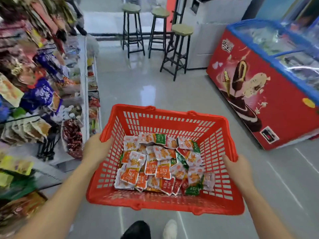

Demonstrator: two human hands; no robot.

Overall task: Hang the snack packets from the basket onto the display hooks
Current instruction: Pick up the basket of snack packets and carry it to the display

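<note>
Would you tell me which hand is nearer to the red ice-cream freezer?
Right. The right hand grips the basket rim on the side towards the freezer; the left hand grips the opposite rim, with the basket between it and the freezer.

Left hand (96, 147) gripping basket (165, 204), right hand (236, 168) likewise, forearms extended

Snack packets (162, 163) lie in the basket (172, 116); display rack (34, 83) left, freezer (269, 80) right, 3 stools (155, 31) beyond.
</note>
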